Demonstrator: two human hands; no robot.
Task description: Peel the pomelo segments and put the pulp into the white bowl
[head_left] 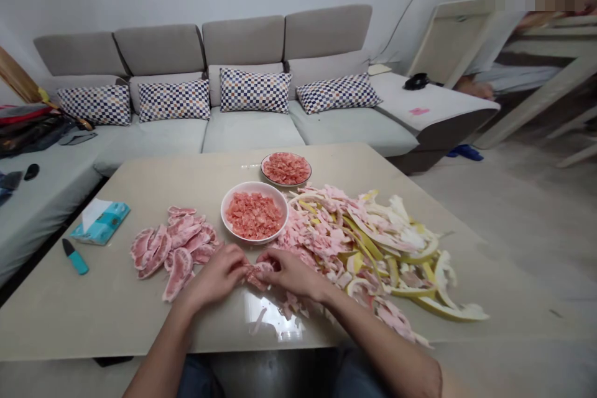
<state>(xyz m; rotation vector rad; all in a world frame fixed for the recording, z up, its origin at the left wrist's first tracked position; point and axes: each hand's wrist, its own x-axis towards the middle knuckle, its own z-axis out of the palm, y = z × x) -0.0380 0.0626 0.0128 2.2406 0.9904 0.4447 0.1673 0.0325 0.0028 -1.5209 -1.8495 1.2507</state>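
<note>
Between my two hands is a pink pomelo segment [257,278], held just above the table in front of the white bowl. My left hand [227,270] pinches its left end, and my right hand [290,270] grips the other end with bent fingers. Part of the segment is hidden by the fingers. The white bowl [254,240] holds loose red pomelo pulp. Behind it stands a dark-rimmed plate [263,175] heaped with more pulp. Left of my left hand lies a pile of pomelo segments [180,242] with their skins on.
A large heap of pomelo peel and membrane [373,242] spreads over the table's right side. At the left lie a tissue pack [103,224] and a turquoise-handled knife [75,258]. A grey sofa [252,127] runs behind the table [140,333]. Another person sits at the far right.
</note>
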